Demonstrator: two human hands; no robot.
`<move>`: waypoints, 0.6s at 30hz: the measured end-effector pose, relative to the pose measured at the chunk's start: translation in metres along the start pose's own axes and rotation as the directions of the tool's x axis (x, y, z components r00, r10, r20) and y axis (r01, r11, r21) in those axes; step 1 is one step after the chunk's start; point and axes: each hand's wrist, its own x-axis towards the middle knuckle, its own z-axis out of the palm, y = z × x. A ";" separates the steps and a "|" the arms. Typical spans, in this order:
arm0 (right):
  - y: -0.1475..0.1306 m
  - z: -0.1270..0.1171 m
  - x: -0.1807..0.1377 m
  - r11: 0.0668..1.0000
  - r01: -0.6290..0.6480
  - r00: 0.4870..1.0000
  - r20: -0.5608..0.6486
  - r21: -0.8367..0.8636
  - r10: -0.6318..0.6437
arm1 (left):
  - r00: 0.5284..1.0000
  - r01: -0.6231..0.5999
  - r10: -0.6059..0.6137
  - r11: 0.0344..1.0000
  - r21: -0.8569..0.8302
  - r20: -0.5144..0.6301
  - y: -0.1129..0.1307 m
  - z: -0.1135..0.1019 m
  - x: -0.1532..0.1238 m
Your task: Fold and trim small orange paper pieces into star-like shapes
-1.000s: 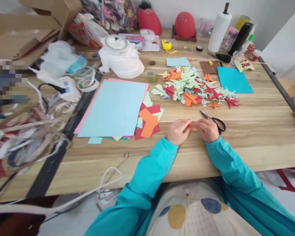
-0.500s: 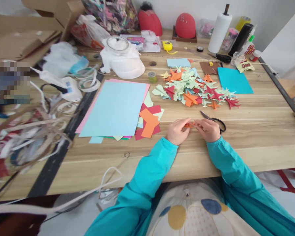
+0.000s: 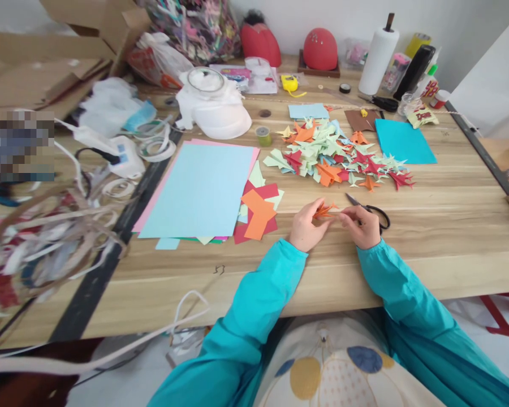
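Note:
My left hand (image 3: 306, 228) pinches a small folded orange paper figure (image 3: 324, 210) just above the wooden table (image 3: 428, 237). My right hand (image 3: 362, 226) sits beside it with fingers curled, its fingertips at the figure's right tip. Black-handled scissors (image 3: 371, 208) lie right behind my right hand. A heap of folded paper figures (image 3: 337, 155) in green, red and orange lies farther back. To the left sits a stack of coloured paper sheets (image 3: 203, 189), light blue on top, with red and orange squares (image 3: 258, 213) at its edge.
A blue sheet (image 3: 402, 141) lies at the back right. A paper towel roll (image 3: 377, 53), bottles, a second pair of scissors (image 3: 382, 103) and red domes (image 3: 320, 50) line the back. Tape rolls, a white cap (image 3: 214, 110), cardboard and tangled strips (image 3: 46, 237) crowd the left.
The orange figure has come up slightly off the table between my hands, and its wings now show spread. My hands have drawn a little apart.

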 end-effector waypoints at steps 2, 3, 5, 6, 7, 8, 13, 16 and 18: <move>-0.001 0.002 0.000 0.995 -0.055 0.998 0.044 0.088 0.051 | 0.999 0.035 -0.032 0.996 -0.078 0.036 0.001 0.002 -0.001; 0.000 0.003 0.000 0.992 -0.067 0.997 0.054 0.111 0.061 | 0.997 0.053 -0.047 0.991 -0.120 0.057 0.001 0.003 -0.002; 0.001 0.004 0.001 0.988 -0.074 0.996 0.063 0.135 0.066 | 0.993 0.095 -0.077 0.974 -0.204 0.094 0.001 0.004 -0.003; 0.002 0.004 0.001 0.986 -0.079 0.996 0.061 0.145 0.070 | 0.990 0.115 -0.091 0.964 -0.241 0.109 0.002 0.005 -0.004; 0.003 0.004 0.002 0.984 -0.086 0.995 0.055 0.156 0.079 | 0.987 0.133 -0.102 0.952 -0.277 0.123 0.002 0.006 -0.005; 0.004 0.004 0.002 0.980 -0.098 0.995 0.050 0.172 0.090 | 0.984 0.149 -0.111 0.939 -0.310 0.137 0.002 0.006 -0.005; 0.006 0.002 0.003 0.955 -0.148 0.989 0.056 0.257 0.138 | 0.987 0.118 -0.074 0.941 -0.317 0.146 0.007 0.002 -0.003; 0.006 0.002 0.004 0.942 -0.158 0.987 0.066 0.297 0.144 | 0.993 0.007 0.016 0.982 -0.190 0.116 0.009 -0.001 -0.001; 0.006 0.003 0.004 0.930 -0.166 0.986 0.070 0.327 0.151 | 0.991 -0.059 0.075 0.989 -0.135 0.111 0.009 -0.002 -0.001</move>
